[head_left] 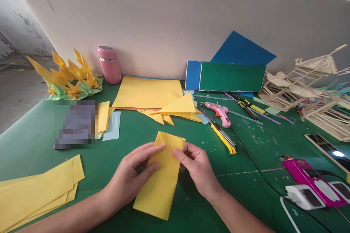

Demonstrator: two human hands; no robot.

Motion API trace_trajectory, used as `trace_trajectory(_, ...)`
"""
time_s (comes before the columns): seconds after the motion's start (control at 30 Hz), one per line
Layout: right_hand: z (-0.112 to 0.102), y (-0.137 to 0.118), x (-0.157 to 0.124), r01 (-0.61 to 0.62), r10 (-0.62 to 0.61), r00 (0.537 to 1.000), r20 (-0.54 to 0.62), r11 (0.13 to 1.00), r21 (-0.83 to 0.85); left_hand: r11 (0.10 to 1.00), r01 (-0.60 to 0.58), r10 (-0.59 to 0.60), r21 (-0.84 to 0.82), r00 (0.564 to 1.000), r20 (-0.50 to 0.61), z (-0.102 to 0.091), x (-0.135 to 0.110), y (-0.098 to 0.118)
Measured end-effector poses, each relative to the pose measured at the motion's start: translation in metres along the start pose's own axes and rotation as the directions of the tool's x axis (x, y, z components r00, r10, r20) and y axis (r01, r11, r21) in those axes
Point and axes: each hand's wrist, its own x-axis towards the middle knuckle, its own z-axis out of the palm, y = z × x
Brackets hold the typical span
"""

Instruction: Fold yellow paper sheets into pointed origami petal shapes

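A folded strip of yellow paper is held up above the green table, its far end tipped away from me. My left hand grips its left edge, with thumb and index finger lying over the face of the paper. At the upper right edge, my right hand pinches the strip, thumb on top and fingers behind it. Some of the fingertips are hidden under the paper. To the left lies a fanned stack of similar yellow strips. Farther back, folded yellow paper pieces rest partly on large yellow sheets.
A yellow utility knife and a pink glue gun lie right of centre; the gun's black cord runs toward a magenta power strip. A phone, stick models, a pink flask and a paper-flower crown stand around.
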Motion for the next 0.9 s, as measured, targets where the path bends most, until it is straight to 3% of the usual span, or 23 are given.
trace_trajectory(0.47, -0.0019, 0.0026, 0.001, -0.011, 0.011, 1.0, 0.003, 0.999, 0.043, 0.994, -0.108, 0.109, -0.016, 0.991, 0.071, -0.0009, -0.0016, -0.0066)
trace_trajectory(0.9, -0.0011, 0.0029, 0.001, -0.021, 0.021, 1.0, 0.004, 0.994, 0.105, 0.995, -0.102, 0.104, -0.023, 0.988, 0.116, -0.0019, -0.0017, -0.0058)
